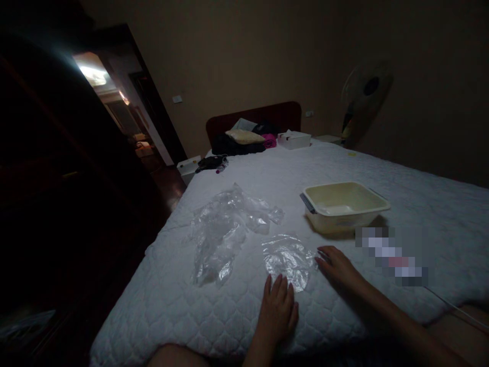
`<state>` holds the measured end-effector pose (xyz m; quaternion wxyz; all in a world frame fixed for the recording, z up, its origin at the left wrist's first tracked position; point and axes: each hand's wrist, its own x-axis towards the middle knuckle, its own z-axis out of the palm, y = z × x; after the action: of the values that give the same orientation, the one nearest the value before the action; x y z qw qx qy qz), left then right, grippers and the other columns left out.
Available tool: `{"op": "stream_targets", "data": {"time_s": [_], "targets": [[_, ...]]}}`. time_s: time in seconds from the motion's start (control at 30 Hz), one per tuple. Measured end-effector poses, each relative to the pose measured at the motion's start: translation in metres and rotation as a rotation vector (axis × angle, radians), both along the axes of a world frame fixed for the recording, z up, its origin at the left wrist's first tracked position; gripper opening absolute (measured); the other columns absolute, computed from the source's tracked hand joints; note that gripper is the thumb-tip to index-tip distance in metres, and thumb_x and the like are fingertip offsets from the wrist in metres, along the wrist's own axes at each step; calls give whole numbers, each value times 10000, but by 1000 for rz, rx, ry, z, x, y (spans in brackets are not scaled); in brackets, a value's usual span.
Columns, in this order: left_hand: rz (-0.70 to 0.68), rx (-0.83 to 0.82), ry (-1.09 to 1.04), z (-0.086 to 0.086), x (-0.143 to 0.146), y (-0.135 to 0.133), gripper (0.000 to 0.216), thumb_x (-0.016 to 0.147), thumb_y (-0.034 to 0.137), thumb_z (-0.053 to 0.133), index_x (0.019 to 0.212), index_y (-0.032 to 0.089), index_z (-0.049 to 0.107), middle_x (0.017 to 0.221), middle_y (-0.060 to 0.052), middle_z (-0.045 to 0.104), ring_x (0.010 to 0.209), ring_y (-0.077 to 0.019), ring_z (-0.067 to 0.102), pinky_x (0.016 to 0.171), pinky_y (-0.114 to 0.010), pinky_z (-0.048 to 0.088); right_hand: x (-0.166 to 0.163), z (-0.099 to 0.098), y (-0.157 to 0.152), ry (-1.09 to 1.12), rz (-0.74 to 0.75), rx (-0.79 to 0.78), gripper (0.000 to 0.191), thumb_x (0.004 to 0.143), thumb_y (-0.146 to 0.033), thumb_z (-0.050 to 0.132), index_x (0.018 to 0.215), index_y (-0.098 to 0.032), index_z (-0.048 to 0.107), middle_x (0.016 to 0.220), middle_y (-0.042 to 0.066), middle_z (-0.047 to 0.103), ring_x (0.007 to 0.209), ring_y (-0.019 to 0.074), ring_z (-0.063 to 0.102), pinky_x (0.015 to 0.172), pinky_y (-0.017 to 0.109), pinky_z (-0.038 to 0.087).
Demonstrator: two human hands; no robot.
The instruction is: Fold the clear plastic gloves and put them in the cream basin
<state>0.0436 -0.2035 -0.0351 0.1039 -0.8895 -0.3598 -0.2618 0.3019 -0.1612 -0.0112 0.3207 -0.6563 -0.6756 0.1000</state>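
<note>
A small clear plastic bag (288,257) lies spread on the white quilted bed cover, wrinkled and shiny. My left hand (278,306) is palm down at its near edge, fingers stretched out and touching the plastic. At the bag's right edge, my right hand (338,265) has its thumb and fingers closed around a bit of the plastic. To the left lies a heap of crumpled clear plastic bags (225,227); how many is hard to tell.
A cream plastic basin (347,224) with grey handles stands behind my right hand. Right of that hand lies a blurred-out object (395,257) with a cord. A white box (294,140), dark clothes (237,148) and a pillow (244,136) are by the headboard (255,115). A fan (369,86) stands at right.
</note>
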Motion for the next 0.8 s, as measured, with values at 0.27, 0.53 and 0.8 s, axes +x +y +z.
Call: {"op": "stream_targets", "data": {"time_s": [0.27, 0.53, 0.8], "targets": [[6, -25, 3, -2, 0, -1, 362, 875, 346, 412, 1179, 177, 512, 1243, -63, 528, 1222, -235, 396, 1046, -470, 259, -8, 18, 4, 319, 54, -73, 195, 701, -368, 535, 744, -197, 619, 806, 67, 624, 794, 234, 586, 756, 349, 456], [3, -18, -5, -2, 0, 0, 363, 877, 341, 412, 1187, 178, 507, 1254, -63, 521, 1230, -233, 388, 1046, -469, 259, -2, 17, 8, 542, 101, -123, 332, 698, -496, 581, 760, -172, 613, 728, 66, 649, 689, 217, 611, 638, 326, 492], [9, 13, 29, 0, 0, -1, 366, 886, 351, 402, 1187, 173, 509, 1295, -74, 483, 1262, -242, 343, 1040, -475, 264, -13, 24, 16, 542, 251, -47, 325, 759, -531, 551, 840, -229, 643, 988, 82, 628, 947, 239, 578, 826, 371, 462]]}}
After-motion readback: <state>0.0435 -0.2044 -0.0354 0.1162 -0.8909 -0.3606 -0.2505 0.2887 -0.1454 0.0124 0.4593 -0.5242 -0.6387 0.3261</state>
